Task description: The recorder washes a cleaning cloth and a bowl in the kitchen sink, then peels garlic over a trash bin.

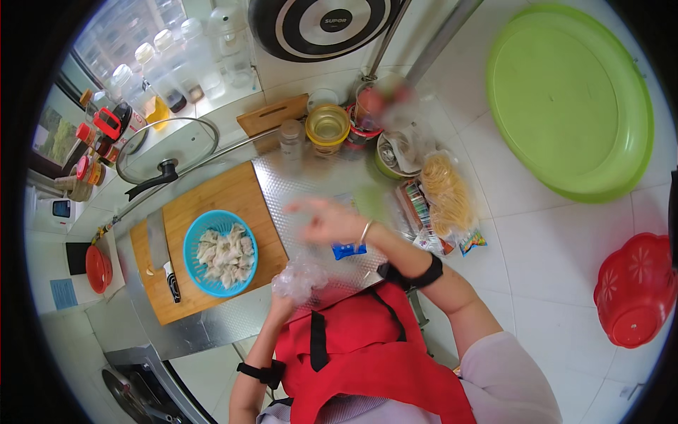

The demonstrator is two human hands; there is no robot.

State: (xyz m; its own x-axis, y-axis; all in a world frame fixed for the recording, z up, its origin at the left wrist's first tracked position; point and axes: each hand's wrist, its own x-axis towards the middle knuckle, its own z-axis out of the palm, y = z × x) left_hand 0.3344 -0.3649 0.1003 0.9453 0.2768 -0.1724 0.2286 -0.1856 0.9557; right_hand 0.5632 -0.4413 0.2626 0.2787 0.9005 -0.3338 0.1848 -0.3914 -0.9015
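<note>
My left hand (283,297) grips a crumpled clear plastic bag (301,278) just in front of the red apron. Over the textured metal counter, my right hand (333,220) is blurred, its fingers spread and holding nothing that shows. Partly beneath its wrist lies a blue packet (347,250). To the left, a blue plastic colander (189,259) of folded dumplings (226,254) rests on a wooden cutting board (222,191). Beside the colander on the board lies a kitchen knife (159,241) with a black and white handle.
A glass pot lid (180,140) leans by a metal rail behind the board. Jars (327,130), a bag of dried noodles (449,193) and packets line the counter's back and right. Bottles (169,50) stand on the windowsill. A green basin (567,100) and red basket (635,291) are at right.
</note>
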